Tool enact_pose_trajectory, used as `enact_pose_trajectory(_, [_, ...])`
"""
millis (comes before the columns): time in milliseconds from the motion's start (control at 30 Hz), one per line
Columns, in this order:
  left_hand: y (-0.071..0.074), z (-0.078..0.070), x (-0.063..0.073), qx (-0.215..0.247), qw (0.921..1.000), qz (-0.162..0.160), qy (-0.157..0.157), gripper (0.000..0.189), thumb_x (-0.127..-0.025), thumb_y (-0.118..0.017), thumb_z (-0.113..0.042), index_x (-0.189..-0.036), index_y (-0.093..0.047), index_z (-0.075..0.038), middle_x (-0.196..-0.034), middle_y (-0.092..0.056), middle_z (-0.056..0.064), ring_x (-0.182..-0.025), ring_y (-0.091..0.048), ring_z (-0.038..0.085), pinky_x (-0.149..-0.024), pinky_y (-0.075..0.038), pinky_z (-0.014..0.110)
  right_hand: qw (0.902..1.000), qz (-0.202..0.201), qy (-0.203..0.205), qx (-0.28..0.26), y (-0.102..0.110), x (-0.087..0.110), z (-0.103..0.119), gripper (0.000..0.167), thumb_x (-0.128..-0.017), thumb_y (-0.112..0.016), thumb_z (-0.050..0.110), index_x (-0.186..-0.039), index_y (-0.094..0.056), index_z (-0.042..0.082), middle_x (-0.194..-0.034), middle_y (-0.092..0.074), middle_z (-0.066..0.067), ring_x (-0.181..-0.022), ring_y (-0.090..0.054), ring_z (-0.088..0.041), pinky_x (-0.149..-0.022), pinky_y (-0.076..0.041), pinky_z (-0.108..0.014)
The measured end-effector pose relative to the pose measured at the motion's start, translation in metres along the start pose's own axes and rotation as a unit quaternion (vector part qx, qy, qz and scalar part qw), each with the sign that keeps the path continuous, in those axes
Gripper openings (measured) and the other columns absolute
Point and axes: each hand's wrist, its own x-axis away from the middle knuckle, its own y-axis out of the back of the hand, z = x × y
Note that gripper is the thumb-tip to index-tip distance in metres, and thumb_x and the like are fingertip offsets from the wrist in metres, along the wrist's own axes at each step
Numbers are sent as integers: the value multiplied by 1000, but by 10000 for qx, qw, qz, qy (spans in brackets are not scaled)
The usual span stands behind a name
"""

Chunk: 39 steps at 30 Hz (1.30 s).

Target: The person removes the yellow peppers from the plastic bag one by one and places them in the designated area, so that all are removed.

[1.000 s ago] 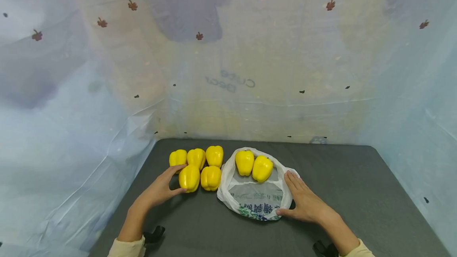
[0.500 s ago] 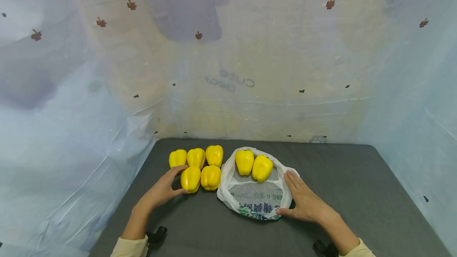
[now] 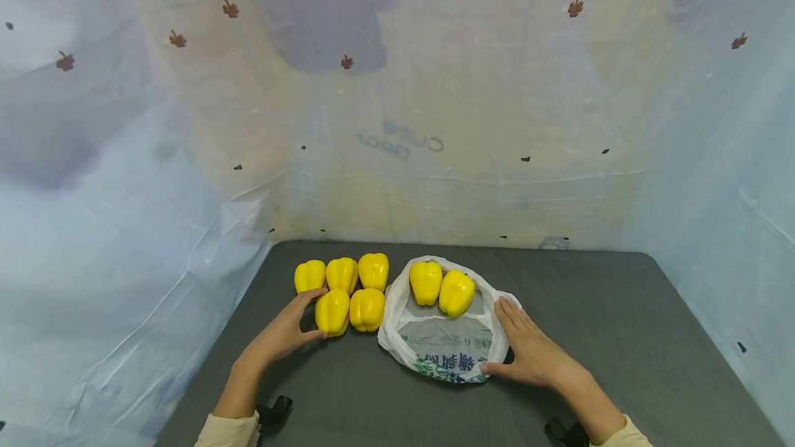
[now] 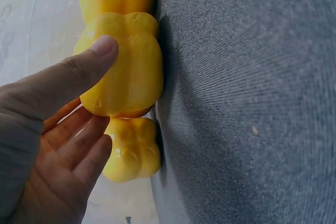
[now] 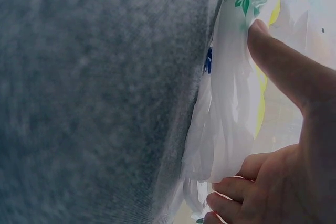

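My left hand [image 3: 282, 332] holds a yellow bell pepper [image 3: 332, 313] at the near left of a cluster, thumb across its near side and fingers round its left and far side. In the left wrist view the thumb lies over this pepper [image 4: 128, 72]. My right hand [image 3: 533, 349] rests against the right side of a white plastic bag [image 3: 394, 340], fingers extended and thumb at the near rim. The bag stands with its mouth wide and rim rolled down; two yellow bell peppers [image 3: 456, 293] lie inside at the far end. Green leaf print shows on the bag [image 5: 226, 98] in the right wrist view.
Several more yellow bell peppers [image 3: 367, 310] stand close together between my left hand and the bag, and behind. Everything is on a dark grey table [image 3: 596, 302]. A pale patterned plastic curtain [image 3: 472, 199] hangs behind and at both sides.
My left hand and the pepper in it have shifted slightly right and nearer, up beside the neighbouring pepper. The right hand and the bag have stayed put.
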Motion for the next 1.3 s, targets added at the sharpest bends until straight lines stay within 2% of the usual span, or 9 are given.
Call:
enact_pose_trajectory(333, [1,1,0,36,10000,67,-18,92,-90,-90,-21,-165,-38,-6,-165,-43,18,-151,-41,47,-118,-40,69,10000,-9,-2,-5,0,0,0,128,-83,-84,66,-166,-23,-11,-174,-20,-30,-161,-20,-48,-127,-21,-68])
enact_pose_trajectory(567, [3,-7,-5,-5,10000,57,-32,92,-92,-88,-23,-166,-37,-6,-166,-42,20,-150,-43,46,-117,-41,68,10000,-12,-12,9,0,0,-1,129,-84,-84,67,-166,-23,-11,-174,-20,-30,-161,-20,-48,-128,-20,-68])
enact_pose_trajectory(733, [1,-22,-13,-147,9997,-141,-143,85,-95,-86,-24,-165,-40,-8,-164,-45,19,-145,-51,43,-116,-44,65,10000,-16,4,27,0,0,-1,129,-84,-84,67,-166,-23,-11,-173,-20,-31,-161,-21,-49,-128,-21,-68])
enact_pose_trajectory(900, [-2,-42,-21,-154,9986,-288,-417,78,-96,-85,-22,-161,-46,-4,-162,-48,20,-146,-50,44,-117,-43,65,10000,-11,-8,32,0,0,-2,129,-84,-84,67,-166,-23,-11,-174,-20,-30,-161,-20,-48,-128,-20,-67])
enact_pose_trajectory(1067, [-7,-55,-30,-66,9981,-187,-585,76,-97,-84,-25,-160,-47,-3,-162,-49,18,-149,-48,40,-121,-41,61,10000,-15,-29,22,0,0,-1,129,-83,-84,67,-166,-23,-11,-174,-20,-30,-161,-20,-48,-129,-20,-67])
enact_pose_trajectory(1300, [-15,-67,-41,-67,9980,32,-635,76,-99,-81,-31,-162,-45,-8,-164,-48,15,-151,-46,36,-123,-40,59,10000,4,-24,50,1,0,0,129,-83,-84,67,-166,-23,-11,-174,-20,-31,-161,-21,-48,-129,-20,-67])
